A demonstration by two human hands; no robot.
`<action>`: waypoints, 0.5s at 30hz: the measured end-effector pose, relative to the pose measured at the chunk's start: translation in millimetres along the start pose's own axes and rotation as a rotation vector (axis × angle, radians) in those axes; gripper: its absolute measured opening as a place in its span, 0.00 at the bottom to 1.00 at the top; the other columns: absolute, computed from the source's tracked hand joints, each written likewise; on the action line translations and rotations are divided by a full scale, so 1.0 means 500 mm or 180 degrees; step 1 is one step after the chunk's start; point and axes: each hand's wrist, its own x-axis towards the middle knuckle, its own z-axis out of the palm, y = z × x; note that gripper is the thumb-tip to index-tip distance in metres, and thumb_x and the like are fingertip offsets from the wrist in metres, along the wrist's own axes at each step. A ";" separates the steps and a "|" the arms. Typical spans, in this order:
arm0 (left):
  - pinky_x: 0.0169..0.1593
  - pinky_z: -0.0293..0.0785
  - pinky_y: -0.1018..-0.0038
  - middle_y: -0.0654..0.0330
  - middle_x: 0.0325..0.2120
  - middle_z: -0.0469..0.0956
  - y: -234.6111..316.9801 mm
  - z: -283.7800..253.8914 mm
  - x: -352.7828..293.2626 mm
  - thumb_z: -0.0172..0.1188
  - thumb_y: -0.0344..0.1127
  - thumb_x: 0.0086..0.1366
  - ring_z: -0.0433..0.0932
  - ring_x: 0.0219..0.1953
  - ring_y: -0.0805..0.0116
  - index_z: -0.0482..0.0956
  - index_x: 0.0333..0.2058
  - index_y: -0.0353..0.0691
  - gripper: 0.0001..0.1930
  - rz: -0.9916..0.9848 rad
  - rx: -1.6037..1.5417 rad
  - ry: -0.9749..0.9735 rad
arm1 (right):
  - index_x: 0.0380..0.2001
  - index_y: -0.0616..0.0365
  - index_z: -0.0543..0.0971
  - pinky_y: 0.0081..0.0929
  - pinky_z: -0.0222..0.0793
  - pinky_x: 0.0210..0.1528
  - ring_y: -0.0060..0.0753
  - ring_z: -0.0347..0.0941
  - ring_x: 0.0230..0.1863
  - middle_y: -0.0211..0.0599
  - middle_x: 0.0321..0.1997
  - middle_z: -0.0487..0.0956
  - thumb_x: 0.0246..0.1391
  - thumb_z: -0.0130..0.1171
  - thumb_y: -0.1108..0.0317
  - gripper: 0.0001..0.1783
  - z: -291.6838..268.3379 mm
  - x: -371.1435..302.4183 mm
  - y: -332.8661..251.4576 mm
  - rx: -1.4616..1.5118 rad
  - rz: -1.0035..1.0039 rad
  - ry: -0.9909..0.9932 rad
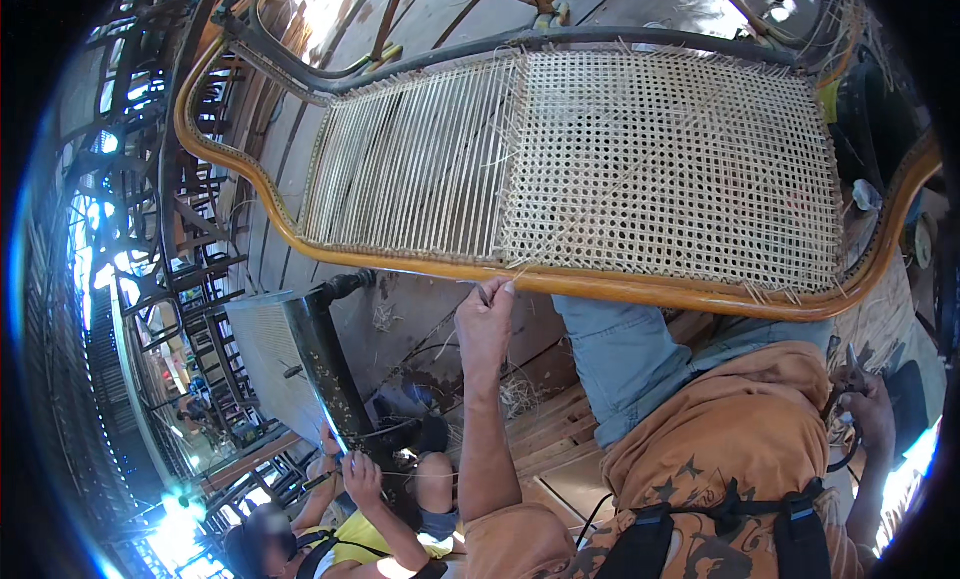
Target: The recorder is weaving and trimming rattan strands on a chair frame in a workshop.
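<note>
A long wooden frame (430, 267) with a rounded, honey-coloured rail lies across the space before me. Its right part carries a finished-looking panel of open cane weave (670, 159). On the left part, parallel cane strands (410, 159) run one way only, with gaps between them. At the near rail, below where the two parts meet, my left hand (486, 319) is closed, thumb and fingers pinching a thin pale cane strand (520, 272). Off to the right, beside my body, my right hand (868, 409) is closed round a dark hand tool (850, 367), whose kind I cannot make out.
At lower left a co-worker in a yellow top handles a strand beside a dark-framed cane panel (262, 349). Cane scraps (520, 394) litter the plank floor. Dark chair frames (200, 239) are stacked at the left. Loose cane ends stick up along the frame's edges.
</note>
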 end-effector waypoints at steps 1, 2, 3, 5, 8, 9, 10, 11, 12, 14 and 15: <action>0.17 0.51 0.85 0.74 0.15 0.65 0.002 -0.002 0.001 0.57 0.34 0.60 0.57 0.14 0.87 0.78 0.35 0.34 0.09 -0.0057 -0.0037 -0.0032 | 0.33 0.64 0.76 0.16 0.66 0.28 0.20 0.70 0.26 0.30 0.28 0.76 0.35 0.62 0.60 0.21 0.008 0.005 -0.002 0.0164 -0.0120 -0.0113; 0.17 0.51 0.86 0.75 0.15 0.65 0.004 -0.004 0.002 0.57 0.34 0.60 0.57 0.14 0.88 0.78 0.36 0.34 0.09 -0.0108 -0.0078 -0.0065 | 0.37 0.63 0.75 0.18 0.67 0.33 0.22 0.71 0.32 0.32 0.33 0.76 0.32 0.62 0.61 0.25 0.014 0.011 -0.003 0.0326 -0.0041 -0.0362; 0.17 0.51 0.86 0.75 0.15 0.65 0.007 -0.006 0.004 0.57 0.34 0.60 0.57 0.14 0.88 0.78 0.36 0.34 0.09 -0.0120 -0.0080 -0.0062 | 0.37 0.63 0.75 0.18 0.67 0.33 0.22 0.71 0.32 0.32 0.33 0.76 0.32 0.62 0.61 0.25 0.018 0.014 -0.004 0.0236 0.0059 -0.0342; 0.23 0.58 0.83 0.73 0.16 0.67 0.016 -0.013 0.008 0.55 0.34 0.60 0.60 0.18 0.85 0.78 0.39 0.33 0.12 -0.0189 0.0091 0.0016 | 0.40 0.62 0.73 0.19 0.67 0.35 0.23 0.72 0.33 0.31 0.33 0.76 0.31 0.61 0.63 0.27 0.024 0.021 -0.005 0.0523 0.0162 -0.0542; 0.22 0.58 0.82 0.73 0.15 0.67 0.030 -0.024 0.017 0.53 0.33 0.60 0.60 0.18 0.85 0.79 0.39 0.34 0.12 0.0077 0.0044 0.0023 | 0.41 0.61 0.72 0.19 0.66 0.39 0.24 0.71 0.34 0.30 0.31 0.75 0.31 0.60 0.65 0.27 0.030 0.029 -0.006 0.0497 0.0247 -0.0537; 0.22 0.58 0.82 0.73 0.15 0.67 0.033 -0.028 0.022 0.53 0.33 0.60 0.60 0.18 0.85 0.79 0.39 0.34 0.12 0.0143 0.0021 0.0021 | 0.41 0.61 0.72 0.19 0.66 0.39 0.24 0.71 0.34 0.30 0.31 0.75 0.31 0.60 0.65 0.27 0.032 0.032 -0.006 0.0433 0.0289 -0.0528; 0.22 0.58 0.81 0.72 0.15 0.67 0.036 -0.031 0.028 0.51 0.33 0.60 0.60 0.18 0.85 0.79 0.39 0.35 0.12 0.0173 0.0091 -0.0057 | 0.40 0.61 0.72 0.19 0.65 0.40 0.23 0.70 0.34 0.29 0.30 0.74 0.31 0.60 0.66 0.26 0.033 0.035 -0.006 0.0498 0.0253 -0.0521; 0.22 0.58 0.81 0.72 0.15 0.66 0.038 -0.033 0.034 0.50 0.32 0.60 0.60 0.17 0.84 0.79 0.39 0.36 0.12 0.0114 0.0151 -0.0146 | 0.39 0.61 0.72 0.18 0.63 0.40 0.23 0.69 0.33 0.28 0.29 0.73 0.31 0.59 0.67 0.24 0.033 0.038 -0.007 0.0620 0.0187 -0.0523; 0.22 0.58 0.81 0.72 0.15 0.66 0.038 -0.034 0.041 0.50 0.32 0.60 0.60 0.17 0.84 0.79 0.39 0.36 0.12 0.0192 0.0167 -0.0130 | 0.39 0.61 0.72 0.18 0.63 0.40 0.23 0.69 0.33 0.28 0.29 0.73 0.31 0.59 0.67 0.24 0.031 0.042 -0.007 0.0562 0.0224 -0.0524; 0.21 0.57 0.80 0.71 0.14 0.66 0.036 -0.032 0.055 0.48 0.31 0.60 0.60 0.16 0.84 0.79 0.39 0.37 0.13 0.0029 0.0672 -0.0199 | 0.38 0.60 0.72 0.19 0.61 0.37 0.21 0.66 0.32 0.26 0.28 0.70 0.34 0.59 0.66 0.22 0.026 0.049 -0.010 0.0224 0.0113 -0.0425; 0.21 0.57 0.80 0.71 0.14 0.66 0.034 -0.030 0.060 0.48 0.31 0.60 0.60 0.16 0.84 0.79 0.39 0.37 0.13 0.0046 0.0688 -0.0212 | 0.38 0.60 0.72 0.19 0.61 0.37 0.21 0.66 0.32 0.26 0.28 0.70 0.34 0.59 0.66 0.22 0.023 0.052 -0.012 0.0164 0.0201 -0.0349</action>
